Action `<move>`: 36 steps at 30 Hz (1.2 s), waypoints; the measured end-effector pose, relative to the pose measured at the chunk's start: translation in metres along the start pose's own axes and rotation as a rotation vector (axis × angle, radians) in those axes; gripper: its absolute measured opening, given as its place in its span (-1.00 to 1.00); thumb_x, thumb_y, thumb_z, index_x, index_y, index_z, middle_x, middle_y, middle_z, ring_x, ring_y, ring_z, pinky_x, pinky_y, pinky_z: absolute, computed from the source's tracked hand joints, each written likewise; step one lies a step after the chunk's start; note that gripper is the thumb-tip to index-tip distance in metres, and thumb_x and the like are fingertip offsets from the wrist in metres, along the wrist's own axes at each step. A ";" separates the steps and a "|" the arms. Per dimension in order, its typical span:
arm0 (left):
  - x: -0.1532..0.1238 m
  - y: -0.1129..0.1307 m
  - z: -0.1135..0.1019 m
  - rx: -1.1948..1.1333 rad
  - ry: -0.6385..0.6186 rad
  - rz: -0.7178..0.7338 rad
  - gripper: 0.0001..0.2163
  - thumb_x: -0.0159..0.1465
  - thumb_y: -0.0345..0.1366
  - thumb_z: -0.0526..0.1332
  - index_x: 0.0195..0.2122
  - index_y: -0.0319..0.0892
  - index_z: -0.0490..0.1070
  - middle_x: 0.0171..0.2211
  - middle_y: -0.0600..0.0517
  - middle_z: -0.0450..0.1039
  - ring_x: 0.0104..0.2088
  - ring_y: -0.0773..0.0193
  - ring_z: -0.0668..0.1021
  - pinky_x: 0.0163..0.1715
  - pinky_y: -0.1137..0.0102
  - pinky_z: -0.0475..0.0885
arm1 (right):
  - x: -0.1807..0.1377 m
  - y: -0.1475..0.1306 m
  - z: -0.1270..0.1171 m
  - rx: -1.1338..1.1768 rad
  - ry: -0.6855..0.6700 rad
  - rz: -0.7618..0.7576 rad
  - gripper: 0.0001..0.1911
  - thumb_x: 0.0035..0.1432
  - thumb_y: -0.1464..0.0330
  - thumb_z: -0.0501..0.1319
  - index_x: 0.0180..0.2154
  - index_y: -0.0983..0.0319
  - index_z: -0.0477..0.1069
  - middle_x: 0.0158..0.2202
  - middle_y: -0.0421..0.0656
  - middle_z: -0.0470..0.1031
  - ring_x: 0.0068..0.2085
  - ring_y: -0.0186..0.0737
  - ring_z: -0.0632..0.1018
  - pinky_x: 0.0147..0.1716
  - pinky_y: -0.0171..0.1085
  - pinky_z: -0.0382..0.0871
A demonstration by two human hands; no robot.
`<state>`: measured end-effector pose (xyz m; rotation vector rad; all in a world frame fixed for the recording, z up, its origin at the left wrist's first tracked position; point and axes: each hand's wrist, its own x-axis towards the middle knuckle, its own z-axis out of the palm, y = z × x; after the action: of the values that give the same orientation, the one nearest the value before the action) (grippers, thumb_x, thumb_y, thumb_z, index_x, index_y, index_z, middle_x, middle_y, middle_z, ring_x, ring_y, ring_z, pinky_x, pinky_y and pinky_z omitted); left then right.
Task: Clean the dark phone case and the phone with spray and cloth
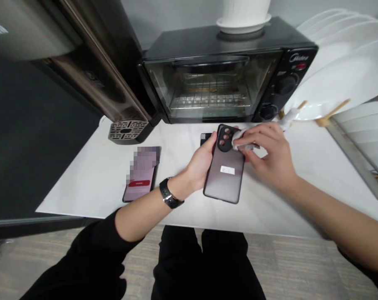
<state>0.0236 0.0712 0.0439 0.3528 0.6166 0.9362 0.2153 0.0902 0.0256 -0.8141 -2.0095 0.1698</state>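
My left hand [201,164] grips a smoky translucent phone case [223,183] by its left edge, fingers behind it. Skin shows through the case's camera holes, and a small white label with handwriting sits at mid-back. Pinched in my right hand [268,152] is a crumpled white wipe [237,139], pressed to the case beside the camera cutout. A dark flat object [205,138] lies on the counter behind the case, mostly hidden. To the left of my wrist rests a phone [142,175], its screen lit and partly pixelated.
A black toaster oven [207,112] stands along the back of the white counter [182,216], with a white pot [245,14] on top. At left is a dispenser with a drip tray [128,130]. White plates [342,62] stand in a rack at right, near a framed mirror-like panel [364,154].
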 end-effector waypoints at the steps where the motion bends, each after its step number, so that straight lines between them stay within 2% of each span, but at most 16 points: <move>1: 0.000 -0.002 0.000 0.014 0.013 -0.047 -0.59 0.56 -0.06 0.00 0.08 -0.18 0.55 -0.26 0.00 0.66 -0.36 0.23 0.66 -0.19 0.33 0.58 | 0.001 0.002 0.000 -0.011 0.050 0.036 -0.87 0.28 0.38 0.30 -0.16 0.05 0.60 -0.19 -0.13 0.63 -0.10 0.02 0.55 -0.06 0.05 0.35; 4: -0.004 0.002 0.002 0.040 -0.009 -0.033 -0.56 0.56 -0.03 -0.02 0.11 -0.17 0.54 -0.25 -0.03 0.66 -0.34 0.22 0.68 -0.17 0.32 0.60 | -0.002 -0.007 0.006 0.045 0.041 0.015 -0.89 0.33 0.34 0.28 -0.13 0.05 0.57 -0.17 -0.13 0.62 -0.10 -0.01 0.55 -0.07 0.03 0.36; 6: -0.006 0.008 0.004 0.049 -0.055 0.047 -0.53 0.58 -0.02 -0.10 0.20 -0.11 0.50 -0.17 -0.05 0.67 -0.25 0.22 0.70 -0.11 0.33 0.59 | -0.008 -0.021 0.013 0.134 -0.075 -0.127 -0.87 0.36 0.34 0.25 -0.10 0.05 0.56 -0.16 -0.16 0.62 -0.08 -0.06 0.54 -0.06 -0.01 0.37; 9: -0.009 0.016 0.007 0.106 -0.106 0.061 -0.45 0.57 0.06 -0.16 0.33 -0.06 0.40 -0.05 -0.12 0.66 -0.12 0.15 0.70 -0.02 0.28 0.58 | -0.013 -0.033 0.020 0.176 -0.194 -0.329 -0.83 0.37 0.38 0.22 -0.08 0.07 0.55 -0.17 -0.20 0.63 -0.07 -0.11 0.53 -0.06 -0.07 0.36; 12: -0.010 0.018 0.006 0.178 -0.110 0.078 -0.47 0.58 0.01 -0.15 0.38 -0.08 0.36 -0.04 -0.13 0.66 -0.17 0.14 0.71 -0.09 0.28 0.60 | -0.008 -0.020 0.014 0.048 -0.119 -0.291 -0.84 0.36 0.38 0.24 -0.08 0.07 0.56 -0.18 -0.19 0.62 -0.08 -0.10 0.52 -0.08 -0.07 0.35; 15: -0.015 0.022 0.004 0.300 -0.143 0.017 -0.47 0.57 0.05 -0.13 0.42 -0.01 0.30 -0.01 -0.11 0.66 -0.21 0.14 0.70 -0.13 0.24 0.60 | 0.001 -0.001 0.000 -0.041 0.099 -0.147 -0.83 0.32 0.41 0.28 -0.08 0.08 0.55 -0.16 -0.15 0.59 -0.11 -0.10 0.54 -0.11 -0.07 0.37; 17: -0.020 0.026 0.002 0.481 -0.168 0.098 -0.45 0.54 0.12 -0.08 0.43 0.04 0.29 0.08 -0.09 0.63 -0.11 0.12 0.69 -0.01 0.21 0.56 | 0.005 0.005 -0.008 -0.030 0.303 -0.087 -0.81 0.29 0.44 0.29 -0.08 0.09 0.55 -0.17 -0.14 0.57 -0.14 -0.11 0.56 -0.14 -0.08 0.40; 19: -0.023 0.029 0.000 0.786 -0.220 0.332 -0.46 0.52 0.12 0.01 0.42 0.04 0.31 0.25 -0.07 0.51 0.12 0.09 0.60 0.22 0.20 0.43 | 0.006 0.005 -0.011 -0.025 0.474 -0.088 -0.80 0.28 0.45 0.30 -0.09 0.08 0.55 -0.20 -0.15 0.56 -0.17 -0.12 0.57 -0.16 -0.09 0.42; 21: -0.024 0.026 -0.002 1.161 -0.312 0.497 -0.48 0.52 0.07 0.08 0.44 0.05 0.28 0.36 -0.07 0.37 0.29 0.07 0.45 0.37 0.19 0.26 | 0.007 0.001 -0.011 -0.036 0.551 -0.124 -0.80 0.28 0.43 0.29 -0.09 0.07 0.55 -0.23 -0.17 0.55 -0.21 -0.13 0.56 -0.18 -0.09 0.42; 23: -0.021 0.015 -0.004 1.519 -0.372 0.529 -0.47 0.49 0.05 0.14 0.44 0.07 0.26 0.31 -0.09 0.37 0.29 0.06 0.44 0.36 0.13 0.29 | 0.007 -0.001 -0.010 -0.025 0.558 -0.129 -0.81 0.30 0.43 0.27 -0.09 0.08 0.55 -0.23 -0.16 0.55 -0.20 -0.13 0.57 -0.19 -0.09 0.43; 26: -0.016 -0.009 -0.007 1.999 -0.293 0.572 -0.40 0.37 0.18 0.24 0.35 0.03 0.39 0.27 -0.15 0.36 0.23 -0.10 0.43 0.28 -0.06 0.37 | 0.008 0.000 -0.009 0.008 0.509 -0.090 -0.82 0.31 0.44 0.25 -0.09 0.10 0.54 -0.21 -0.14 0.57 -0.16 -0.12 0.59 -0.16 -0.07 0.45; 30: -0.009 -0.019 -0.013 2.103 -0.415 0.648 -0.36 0.44 0.19 0.10 0.42 -0.04 0.24 0.45 -0.19 0.16 0.44 -0.09 0.24 0.46 -0.13 0.14 | 0.008 0.002 -0.009 0.035 0.413 -0.053 -0.83 0.32 0.44 0.25 -0.09 0.12 0.53 -0.19 -0.12 0.57 -0.13 -0.11 0.58 -0.14 -0.06 0.47; 31: -0.006 -0.015 -0.015 2.101 -0.390 0.666 -0.39 0.48 0.14 0.06 0.45 -0.04 0.19 0.47 -0.18 0.13 0.46 -0.06 0.23 0.48 -0.13 0.09 | 0.008 0.002 -0.009 0.041 0.398 -0.050 -0.83 0.32 0.45 0.25 -0.09 0.13 0.53 -0.18 -0.11 0.57 -0.13 -0.11 0.58 -0.13 -0.06 0.47; 33: 0.001 -0.005 -0.017 2.102 -0.216 0.702 -0.43 0.54 0.03 0.01 0.49 -0.08 0.09 0.46 -0.18 0.14 0.44 -0.02 0.26 0.46 -0.05 0.16 | 0.008 0.003 -0.008 0.046 0.382 -0.051 -0.83 0.32 0.45 0.26 -0.09 0.13 0.53 -0.18 -0.11 0.56 -0.12 -0.11 0.57 -0.12 -0.07 0.47; 34: 0.006 0.001 -0.018 2.117 -0.103 0.714 -0.44 0.55 -0.01 0.01 0.48 -0.13 0.10 0.45 -0.21 0.17 0.40 -0.04 0.32 0.42 -0.02 0.23 | 0.008 0.003 -0.008 0.047 0.375 -0.051 -0.83 0.32 0.45 0.26 -0.08 0.13 0.53 -0.18 -0.11 0.56 -0.12 -0.11 0.57 -0.12 -0.07 0.47; 36: 0.015 0.008 -0.019 2.205 0.092 0.664 -0.37 0.51 -0.04 0.10 0.49 -0.28 0.07 0.42 -0.32 0.19 0.39 -0.20 0.32 0.39 -0.11 0.24 | 0.007 0.004 -0.007 0.054 0.360 -0.050 -0.82 0.32 0.46 0.26 -0.08 0.12 0.53 -0.17 -0.12 0.57 -0.11 -0.11 0.58 -0.12 -0.07 0.47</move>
<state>0.0132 0.0883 0.0283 2.5811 1.4801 0.4535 0.2207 0.0967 0.0330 -0.7034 -1.6772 0.0439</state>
